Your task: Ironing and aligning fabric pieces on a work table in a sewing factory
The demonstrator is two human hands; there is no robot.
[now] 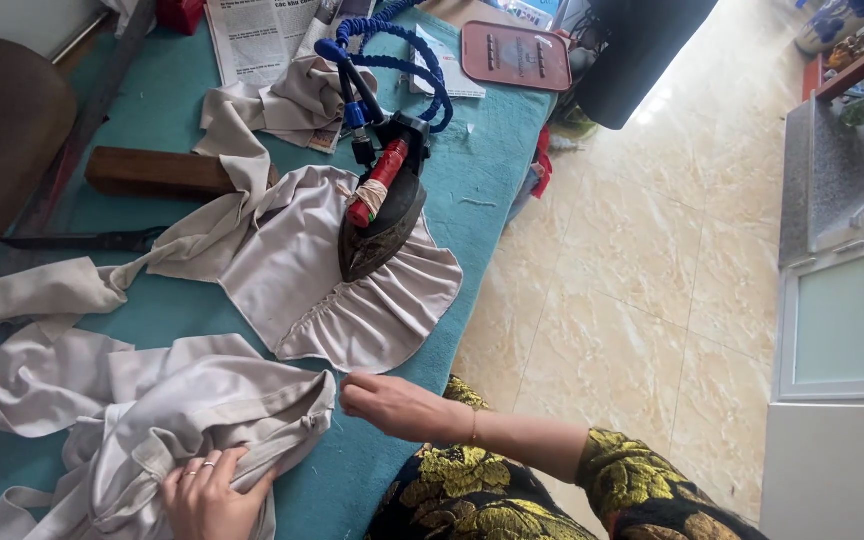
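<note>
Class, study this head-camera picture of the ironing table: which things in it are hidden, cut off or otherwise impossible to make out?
- Left hand: wrist cut off by the bottom edge; its fingertips sink into the grey garment.
- Iron: soleplate hidden, face down on the gathered grey piece.
- Blue hose: runs out past the top edge.
- Wooden block: right end covered by cloth.
- Right hand: whether it pinches the garment's edge cannot be told.

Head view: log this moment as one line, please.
left hand: gripping grey garment | right hand: pinching its edge | iron: resting on ruffled grey piece | teal table

Head camera looks steeply down, close over table [492, 160].
</note>
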